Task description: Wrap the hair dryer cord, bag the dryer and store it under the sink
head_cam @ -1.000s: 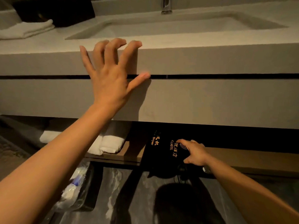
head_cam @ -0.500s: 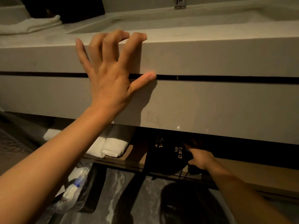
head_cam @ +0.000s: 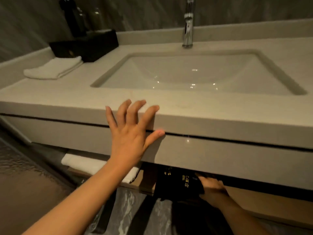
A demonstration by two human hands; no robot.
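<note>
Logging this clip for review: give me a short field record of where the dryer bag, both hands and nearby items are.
stage: storing, bag on shelf under sink
dryer bag: black, gold lettering, on wooden shelf
right hand: against the bag's right side, grip unclear
left hand: open, fingers spread over vanity counter edge
shelf, left: white towels
counter: folded white towel, black box, faucet

Black bag point(head_cam: 179, 184) on wooden shelf point(head_cam: 264, 204)
</note>
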